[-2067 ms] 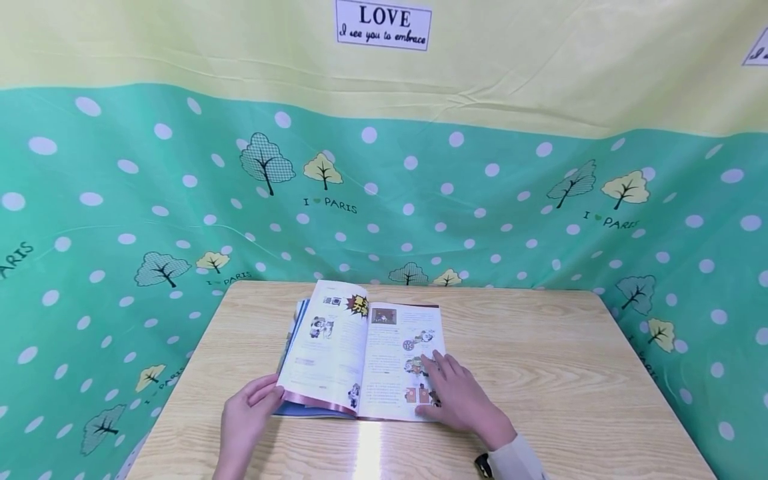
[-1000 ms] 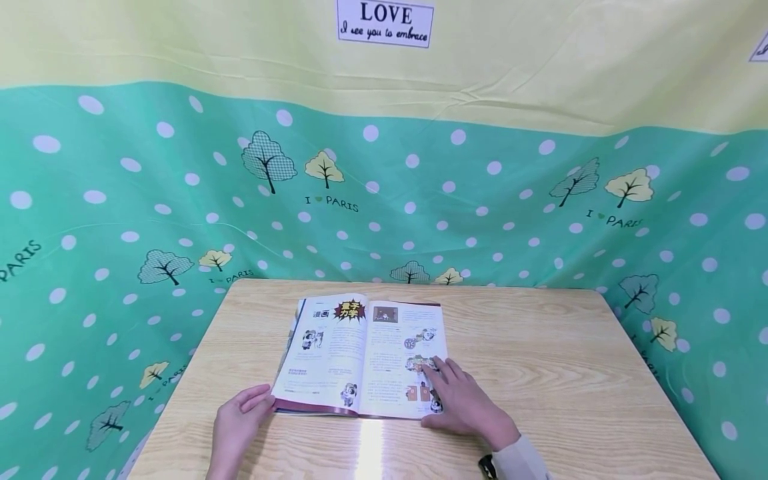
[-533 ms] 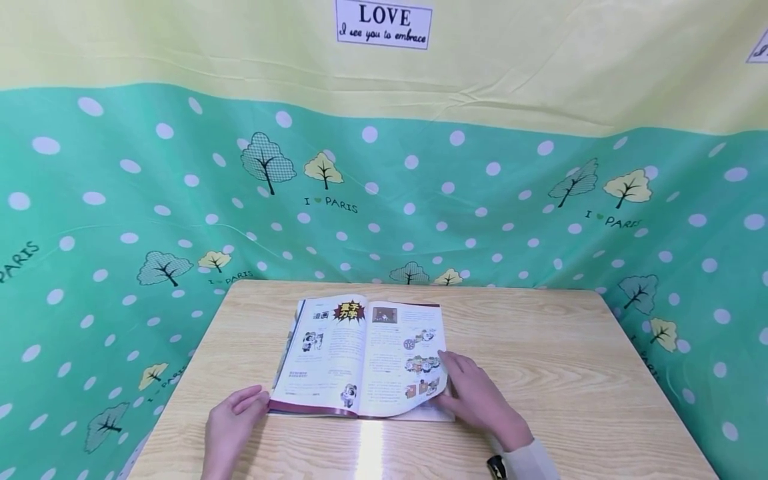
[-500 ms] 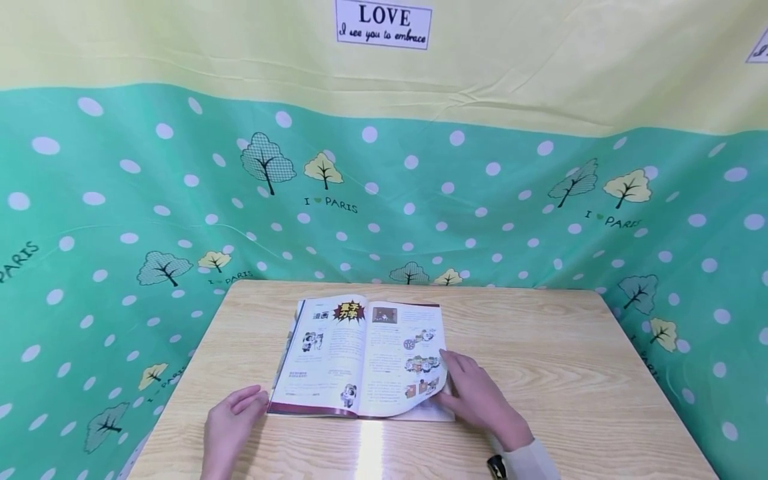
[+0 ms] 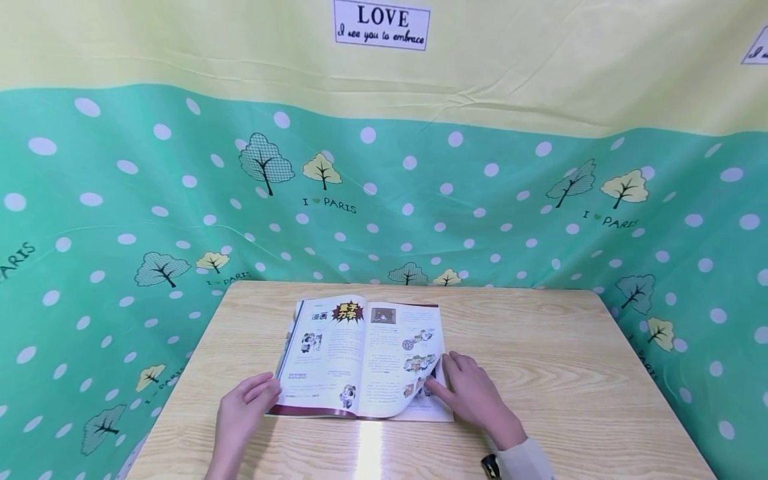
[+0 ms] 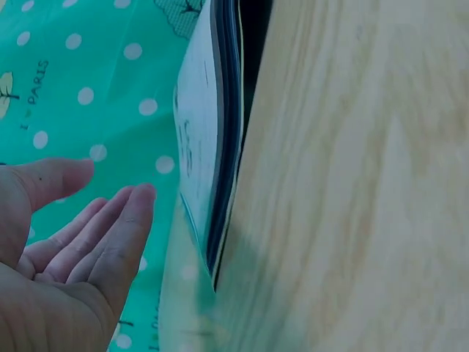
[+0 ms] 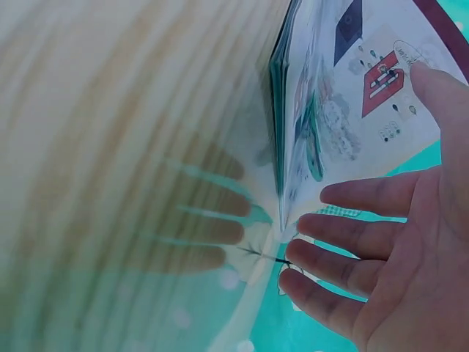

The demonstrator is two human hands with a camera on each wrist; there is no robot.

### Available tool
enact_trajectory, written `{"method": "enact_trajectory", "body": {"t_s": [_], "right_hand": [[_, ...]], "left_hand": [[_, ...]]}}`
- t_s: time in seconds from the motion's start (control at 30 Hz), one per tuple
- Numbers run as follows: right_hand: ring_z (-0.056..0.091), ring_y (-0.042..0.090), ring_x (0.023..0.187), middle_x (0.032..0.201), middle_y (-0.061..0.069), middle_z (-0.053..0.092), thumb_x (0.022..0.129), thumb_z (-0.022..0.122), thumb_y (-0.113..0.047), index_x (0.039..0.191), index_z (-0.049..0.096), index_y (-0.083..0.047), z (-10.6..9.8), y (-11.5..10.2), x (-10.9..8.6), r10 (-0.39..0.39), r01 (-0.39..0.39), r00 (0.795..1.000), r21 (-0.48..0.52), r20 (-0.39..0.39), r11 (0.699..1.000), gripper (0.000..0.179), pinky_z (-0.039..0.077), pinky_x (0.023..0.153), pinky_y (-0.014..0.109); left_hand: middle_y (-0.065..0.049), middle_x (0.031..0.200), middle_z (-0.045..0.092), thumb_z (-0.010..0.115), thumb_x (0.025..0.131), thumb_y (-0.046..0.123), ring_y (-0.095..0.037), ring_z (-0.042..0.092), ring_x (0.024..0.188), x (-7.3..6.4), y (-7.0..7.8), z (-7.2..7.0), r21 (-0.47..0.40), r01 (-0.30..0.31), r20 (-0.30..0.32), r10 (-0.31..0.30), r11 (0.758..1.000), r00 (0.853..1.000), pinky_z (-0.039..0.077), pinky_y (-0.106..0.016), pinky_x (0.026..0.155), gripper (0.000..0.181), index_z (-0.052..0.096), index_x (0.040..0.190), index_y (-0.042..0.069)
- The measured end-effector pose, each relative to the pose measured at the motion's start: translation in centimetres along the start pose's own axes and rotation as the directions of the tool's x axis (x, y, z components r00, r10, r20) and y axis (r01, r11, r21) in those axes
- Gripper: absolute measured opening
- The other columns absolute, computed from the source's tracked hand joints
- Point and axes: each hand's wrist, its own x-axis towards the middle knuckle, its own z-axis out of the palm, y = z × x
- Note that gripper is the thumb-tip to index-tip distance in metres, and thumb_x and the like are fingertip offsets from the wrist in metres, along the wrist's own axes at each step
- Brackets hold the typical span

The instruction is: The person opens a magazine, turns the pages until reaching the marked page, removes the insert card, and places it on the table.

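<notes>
A magazine (image 5: 327, 360) lies spread on the table, printed with text and small cartoons. Its right-hand page (image 5: 384, 380) has its lower outer corner curled up, showing the sheet beneath. My right hand (image 5: 480, 397) is at that corner; its thumb lies against the lifted page, and in the right wrist view the fingers (image 7: 359, 235) are extended, palm showing. At the lower left corner of the magazine is my left hand (image 5: 243, 407). In the left wrist view its fingers (image 6: 121, 242) look loosely straight, thumb apart, with nothing between them, beside the stacked page edges (image 6: 229, 147).
The wooden table (image 5: 540, 373) runs out to both sides of the magazine. A green and yellow curtain (image 5: 384, 180) with trees and dots hangs behind and around it. A dark wristband (image 5: 490, 465) shows at the right sleeve (image 5: 525, 460).
Earlier the left page came down flat from the left hand. The right hand then slid to the right edge, and the right page's lower corner has lifted and curls further inward. The left hand shifted slightly.
</notes>
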Motion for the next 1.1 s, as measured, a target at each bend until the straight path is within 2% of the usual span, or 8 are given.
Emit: {"method": "enact_trajectory", "body": {"t_s": [0.17,0.3,0.47,0.6,0.7,0.97,1.1], "right_hand": [[0.045,0.044,0.132,0.144,0.028,0.047,0.098,0.047,-0.064,0.144,0.047,0.005,0.2,-0.6,0.2,-0.039,0.039,0.999,-0.008,-0.006,0.999,0.083,0.040,0.110,0.058],[0.043,0.042,0.134,0.147,0.025,0.045,0.097,0.044,-0.067,0.147,0.044,0.003,0.7,-1.3,0.4,-0.051,0.051,0.999,-0.002,0.009,0.999,0.087,0.040,0.109,0.057],[0.041,0.041,0.136,0.149,0.024,0.043,0.097,0.042,-0.068,0.150,0.038,0.004,1.2,-2.4,0.9,-0.082,0.082,0.996,0.010,0.017,0.997,0.089,0.040,0.110,0.056],[0.041,0.040,0.136,0.151,0.024,0.041,0.098,0.044,-0.065,0.153,0.035,0.001,1.3,-3.3,1.4,-0.105,0.105,0.994,0.002,0.025,0.995,0.086,0.040,0.110,0.056],[0.040,0.039,0.137,0.152,0.023,0.040,0.099,0.045,-0.063,0.155,0.032,-0.001,1.3,-3.9,1.6,-0.106,0.106,0.993,-0.001,0.044,0.994,0.084,0.039,0.111,0.055],[0.041,0.038,0.137,0.152,0.022,0.040,0.099,0.046,-0.062,0.156,0.031,-0.003,1.4,-4.9,2.2,-0.117,0.118,0.992,-0.019,0.049,0.993,0.083,0.041,0.111,0.054],[0.042,0.037,0.136,0.151,0.023,0.041,0.099,0.049,-0.061,0.155,0.031,-0.003,1.5,-5.2,2.5,-0.138,0.139,0.990,-0.029,0.043,0.990,0.083,0.041,0.111,0.052]], "left_hand": [[-0.014,0.121,0.069,0.075,0.092,0.025,-0.013,0.069,0.100,-0.1,1.0,1.5,0.006,-0.051,0.066,0.051,0.999,0.997,0.058,-0.020,0.084,0.050,0.060,0.134,0.002],[-0.012,0.119,0.070,0.076,0.091,0.022,-0.015,0.069,0.102,-0.4,1.8,3.0,-0.018,-0.099,0.108,0.100,0.995,0.989,0.056,-0.018,0.084,0.048,0.061,0.132,0.002],[-0.012,0.114,0.072,0.076,0.090,0.016,-0.020,0.070,0.101,-0.9,2.3,5.3,-0.077,-0.162,0.168,0.173,0.984,0.970,0.058,-0.021,0.085,0.042,0.064,0.127,0.000],[-0.013,0.112,0.072,0.077,0.089,0.014,-0.022,0.071,0.099,-1.4,2.6,7.0,-0.124,-0.205,0.224,0.229,0.971,0.947,0.058,-0.024,0.086,0.042,0.064,0.125,-0.002],[-0.013,0.112,0.072,0.078,0.089,0.015,-0.022,0.071,0.099,-1.7,2.8,8.0,-0.142,-0.220,0.258,0.251,0.965,0.933,0.058,-0.025,0.087,0.042,0.064,0.125,-0.002],[-0.012,0.111,0.073,0.080,0.087,0.020,-0.023,0.071,0.100,-2.7,3.2,9.9,-0.179,-0.216,0.311,0.263,0.960,0.913,0.058,-0.025,0.087,0.045,0.065,0.124,-0.001],[-0.013,0.112,0.072,0.081,0.085,0.022,-0.024,0.071,0.100,-2.8,3.2,10.6,-0.201,-0.230,0.332,0.287,0.952,0.898,0.059,-0.027,0.086,0.049,0.064,0.124,-0.003]]}}
